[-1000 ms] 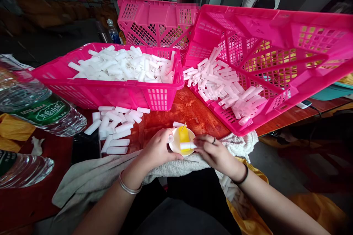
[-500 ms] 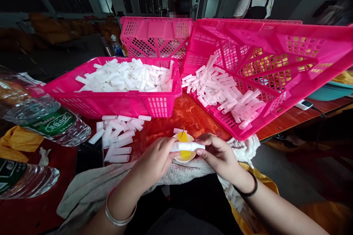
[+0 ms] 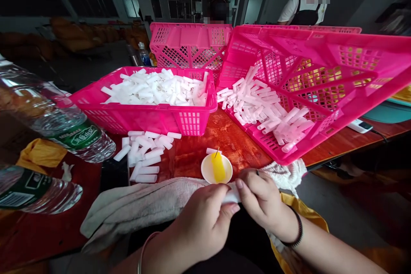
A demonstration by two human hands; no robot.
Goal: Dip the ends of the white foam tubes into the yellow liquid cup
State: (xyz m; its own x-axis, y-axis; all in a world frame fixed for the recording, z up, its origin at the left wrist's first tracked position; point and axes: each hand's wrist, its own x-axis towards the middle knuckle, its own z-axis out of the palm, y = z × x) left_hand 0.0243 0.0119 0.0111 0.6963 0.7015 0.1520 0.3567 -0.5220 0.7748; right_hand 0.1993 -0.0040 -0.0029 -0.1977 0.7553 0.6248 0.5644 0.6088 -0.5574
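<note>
Both my left hand (image 3: pixel 208 218) and my right hand (image 3: pixel 261 197) are closed around a short white plastic tube (image 3: pixel 231 195), low in front of my body. Only its middle shows between my fingers; both ends are covered. Just beyond my hands stands a small white bowl (image 3: pixel 206 171) with a yellow piece (image 3: pixel 218 167) in it, from which a thin dark stick rises. One loose white tube (image 3: pixel 213 151) lies behind the bowl. To the left, several similar tubes (image 3: pixel 147 160) are heaped on the red table (image 3: pixel 192 150).
A pink basket (image 3: pixel 144 115) full of white tubes stands at the back left. At the right, a tilted pink basket (image 3: pixel 321 94) holds longer pieces. Two water bottles (image 3: pixel 80 137) lie leftmost. A towel (image 3: pixel 144 205) drapes the front edge. A person (image 3: pixel 305 6) is behind.
My hands have moved down and closer to me, away from over the bowl, with the tube still between them. My fingers now wrap it more fully and hide its ends.
</note>
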